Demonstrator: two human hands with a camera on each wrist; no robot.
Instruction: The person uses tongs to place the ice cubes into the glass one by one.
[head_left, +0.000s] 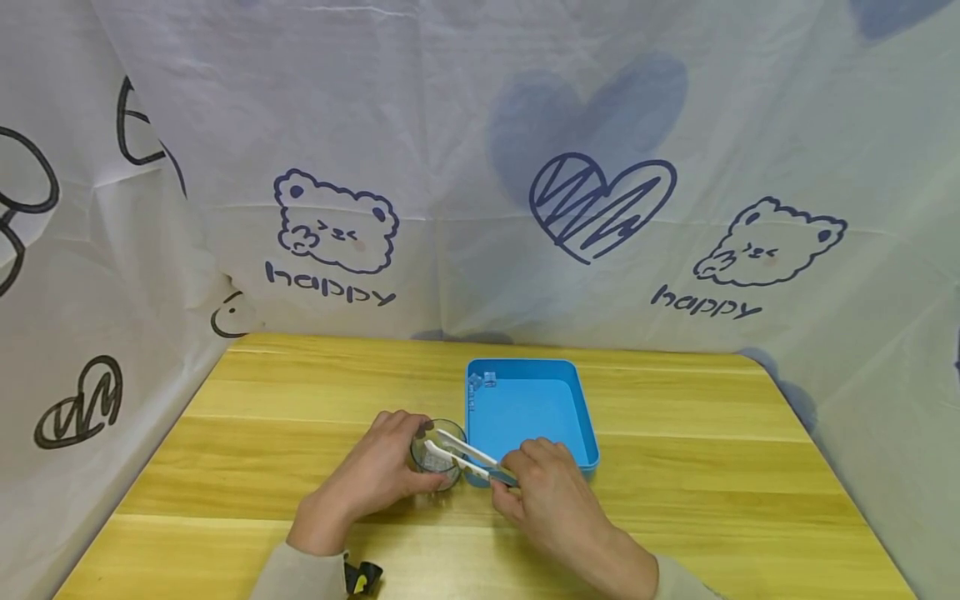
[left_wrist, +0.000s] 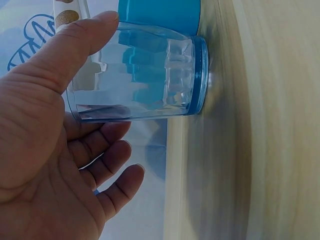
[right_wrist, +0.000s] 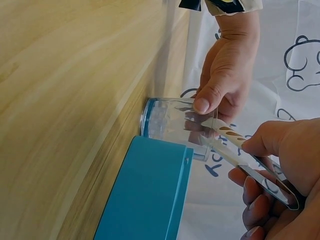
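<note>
A clear drinking glass (left_wrist: 145,75) stands upright on the table, touching or very near the blue tray's left side. Clear cubes (left_wrist: 177,70) lie at its bottom. My left hand (head_left: 378,467) holds the glass near its rim, thumb on one side and fingers on the other. In my right hand (head_left: 551,492) are tongs (right_wrist: 270,182) with white tips and a metal bow, gripped between thumb and fingers. The tips of the tongs reach into the mouth of the glass, apart from each other. Whether they hold a cube cannot be made out.
The shallow blue tray (head_left: 532,417) sits right of the glass, with several clear cubes (head_left: 490,379) in its far left corner. Under everything is a wood-grain table (head_left: 712,467). A white printed cloth (head_left: 450,167) hangs behind and at the sides.
</note>
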